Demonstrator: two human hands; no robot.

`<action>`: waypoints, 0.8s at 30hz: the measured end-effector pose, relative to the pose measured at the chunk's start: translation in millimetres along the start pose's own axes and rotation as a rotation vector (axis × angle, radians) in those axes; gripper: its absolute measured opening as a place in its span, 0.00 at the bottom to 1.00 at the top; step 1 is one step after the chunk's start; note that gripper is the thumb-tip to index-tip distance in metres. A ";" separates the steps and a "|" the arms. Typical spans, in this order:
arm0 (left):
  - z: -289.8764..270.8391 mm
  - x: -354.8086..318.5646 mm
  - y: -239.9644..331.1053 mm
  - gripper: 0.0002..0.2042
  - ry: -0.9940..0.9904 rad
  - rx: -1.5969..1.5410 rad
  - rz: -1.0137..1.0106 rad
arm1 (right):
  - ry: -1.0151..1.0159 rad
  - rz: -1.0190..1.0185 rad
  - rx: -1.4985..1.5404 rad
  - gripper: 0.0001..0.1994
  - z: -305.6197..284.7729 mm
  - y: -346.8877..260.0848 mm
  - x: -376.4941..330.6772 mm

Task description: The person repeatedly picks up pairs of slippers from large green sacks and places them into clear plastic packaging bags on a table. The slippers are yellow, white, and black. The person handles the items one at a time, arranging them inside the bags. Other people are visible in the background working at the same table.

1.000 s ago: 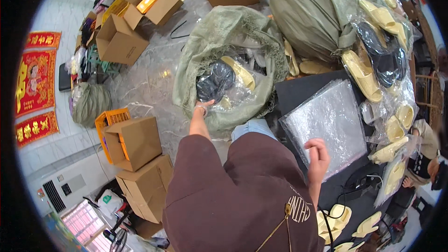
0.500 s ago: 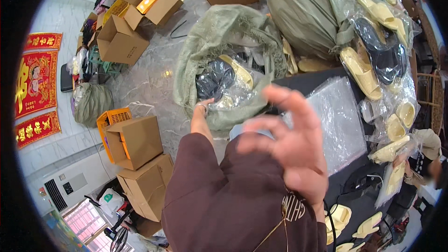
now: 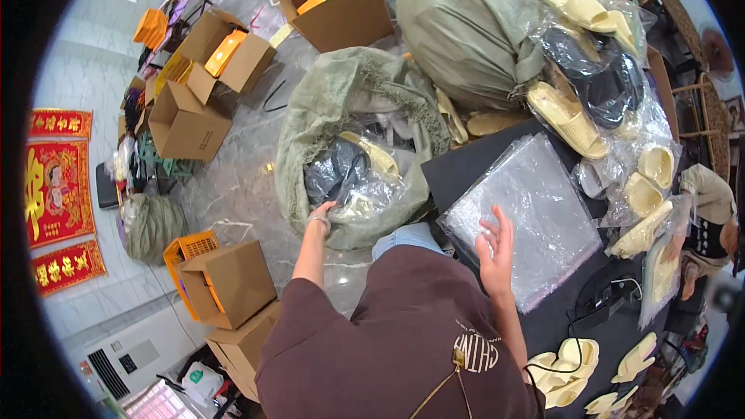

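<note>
My left hand (image 3: 320, 213) reaches into an open green woven sack (image 3: 310, 120) on the floor and touches the clear plastic bags (image 3: 361, 178) of dark and yellow slippers inside; whether it grips one is unclear. My right hand (image 3: 497, 244) rests open, fingers spread, on the near edge of a stack of clear plastic bags (image 3: 535, 213) lying on a black table (image 3: 462, 167). I wear a maroon top.
A big tied green sack (image 3: 473, 23) stands beyond the table. Bagged yellow and black slippers (image 3: 597, 85) pile on the table's right side. Brown cardboard boxes (image 3: 229, 283) sit at my left, more boxes (image 3: 341, 4) farther away. Loose yellow slippers (image 3: 566, 368) lie by my right elbow.
My right hand rose close to the camera half a second ago and has come back down onto the stack of clear bags. My left hand stays in the open sack.
</note>
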State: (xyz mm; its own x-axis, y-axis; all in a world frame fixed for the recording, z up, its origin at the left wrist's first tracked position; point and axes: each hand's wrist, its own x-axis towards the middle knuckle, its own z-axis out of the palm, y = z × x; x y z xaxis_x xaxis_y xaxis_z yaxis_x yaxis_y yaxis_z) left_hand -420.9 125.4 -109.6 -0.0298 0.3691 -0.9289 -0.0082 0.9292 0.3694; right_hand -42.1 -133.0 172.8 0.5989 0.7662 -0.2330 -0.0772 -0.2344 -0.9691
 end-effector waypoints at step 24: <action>283.7 -316.8 162.1 0.10 -0.577 0.212 0.500 | 0.498 0.003 -0.083 0.26 -75.0 78.9 -50.6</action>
State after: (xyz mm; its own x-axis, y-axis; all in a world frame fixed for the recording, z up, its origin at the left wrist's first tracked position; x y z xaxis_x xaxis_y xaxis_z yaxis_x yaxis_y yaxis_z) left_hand -129.2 164.4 237.6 0.5441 0.6410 -0.5414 0.0618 0.6129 0.7877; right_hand -18.7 -235.1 114.2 0.9078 0.3920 -0.1487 -0.0274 -0.2984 -0.9540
